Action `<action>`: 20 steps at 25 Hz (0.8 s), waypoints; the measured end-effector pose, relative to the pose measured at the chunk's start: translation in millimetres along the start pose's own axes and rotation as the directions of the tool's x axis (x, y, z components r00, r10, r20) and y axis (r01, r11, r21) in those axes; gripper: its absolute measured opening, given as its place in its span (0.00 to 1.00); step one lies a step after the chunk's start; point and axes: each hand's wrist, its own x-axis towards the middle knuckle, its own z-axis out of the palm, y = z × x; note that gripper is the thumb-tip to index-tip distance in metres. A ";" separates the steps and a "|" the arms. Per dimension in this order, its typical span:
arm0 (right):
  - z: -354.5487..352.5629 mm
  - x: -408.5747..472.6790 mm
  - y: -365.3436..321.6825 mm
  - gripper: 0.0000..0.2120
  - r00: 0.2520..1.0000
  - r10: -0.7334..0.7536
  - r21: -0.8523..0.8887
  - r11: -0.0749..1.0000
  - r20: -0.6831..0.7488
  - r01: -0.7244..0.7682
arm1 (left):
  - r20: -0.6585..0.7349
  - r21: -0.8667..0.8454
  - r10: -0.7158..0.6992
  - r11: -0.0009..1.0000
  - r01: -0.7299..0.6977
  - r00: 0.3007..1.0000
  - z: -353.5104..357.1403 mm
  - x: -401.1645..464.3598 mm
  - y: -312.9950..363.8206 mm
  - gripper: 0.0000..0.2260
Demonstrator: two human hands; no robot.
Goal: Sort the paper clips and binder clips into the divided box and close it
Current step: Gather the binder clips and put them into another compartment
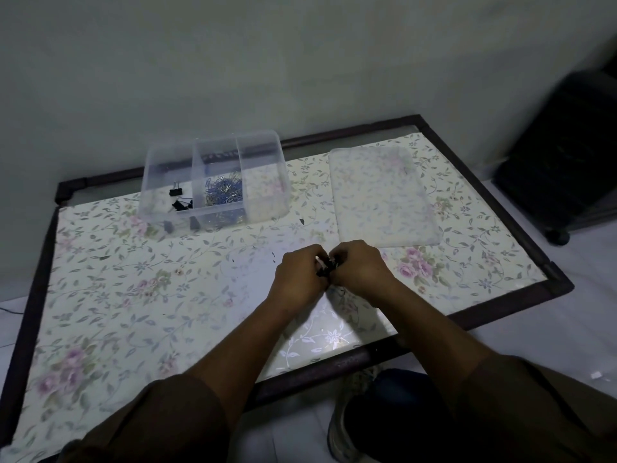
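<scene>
A clear divided box [263, 152] stands open at the back left of the table. Its left compartment holds black binder clips [176, 191]. The middle compartment holds a heap of blue and silver paper clips [223, 192]. The right compartment looks empty. The box's translucent lid [384, 195] lies flat to the right of it. Near the table's middle, my left hand [298, 279] and my right hand [359, 267] meet, fingers curled, and together grip a small bunch of black binder clips [325, 269], mostly hidden between them.
The low table [133, 279] has a floral cover and a dark frame. A few tiny dark specks [302, 221] lie on the cover in front of the box. A black wheeled object [564, 155] stands at the right on the floor. My knee shows below the front edge.
</scene>
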 end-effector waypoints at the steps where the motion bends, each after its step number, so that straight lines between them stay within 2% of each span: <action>1: 0.6 0.0 1.9 0.13 1.000 0.012 0.053 0.999 0.013 -0.013 | -0.010 -0.018 0.001 1.000 -0.001 1.000 1.1 -0.7 -1.4 0.15; 5: 0.3 5.1 10.9 0.17 0.992 0.089 0.252 0.962 0.086 -0.108 | -0.068 -0.179 -0.036 0.984 0.023 0.997 1.0 -9.1 -4.1 0.14; 8: -1.6 4.8 10.5 0.14 0.990 0.081 0.315 0.942 0.113 -0.113 | -0.088 -0.294 -0.046 0.956 0.018 0.995 -0.7 -17.0 -8.1 0.15; 12: -2.1 3.3 9.5 0.09 0.992 0.054 0.341 0.936 0.113 -0.090 | -0.110 -0.374 -0.065 0.927 0.019 0.992 0.6 -23.7 -11.0 0.15; 20: -2.7 8.2 1.3 0.07 0.996 0.017 0.322 0.946 0.084 -0.043 | -0.159 -0.435 -0.107 0.900 0.027 0.981 -4.8 -21.7 -15.6 0.11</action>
